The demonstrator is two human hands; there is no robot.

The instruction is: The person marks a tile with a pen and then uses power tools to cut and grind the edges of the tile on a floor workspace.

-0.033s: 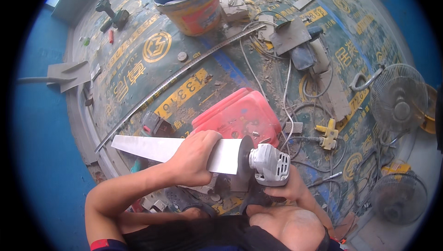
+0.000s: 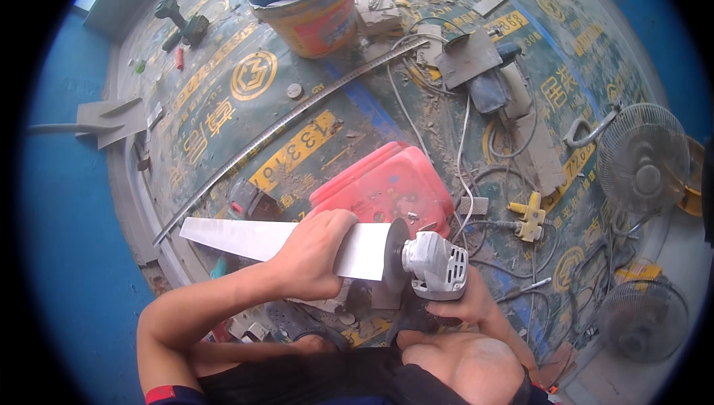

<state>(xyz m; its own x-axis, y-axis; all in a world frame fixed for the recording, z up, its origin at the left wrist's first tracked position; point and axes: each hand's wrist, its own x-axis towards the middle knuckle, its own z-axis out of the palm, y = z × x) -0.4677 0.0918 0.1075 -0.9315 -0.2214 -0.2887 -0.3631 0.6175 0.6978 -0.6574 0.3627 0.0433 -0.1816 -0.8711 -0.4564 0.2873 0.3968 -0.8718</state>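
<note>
Across my lap area lies a long white strip of tile (image 2: pixel 238 238), narrower toward its left end. My left hand (image 2: pixel 312 252) is closed around it near its wide right end, thumb on the near edge. A white-grey angle grinder (image 2: pixel 439 265) is held from below by my right hand (image 2: pixel 467 299), whose fingers are partly hidden under the body. The dark cutting disc (image 2: pixel 397 249) stands upright at the strip's right end, touching or very close to it; I cannot tell which. Just beyond them is a dusty red plastic tub or stool (image 2: pixel 387 185), apparently upside down.
A long metal straightedge (image 2: pixel 282 119) crosses the floor. Beyond it stand a bucket (image 2: pixel 316 22) and a cordless drill (image 2: pixel 182 18). Cables run around a yellow socket adapter (image 2: pixel 529 216) at right, near two fans, one a grey fan (image 2: pixel 644 156). A shovel (image 2: pixel 111 122) lies at left.
</note>
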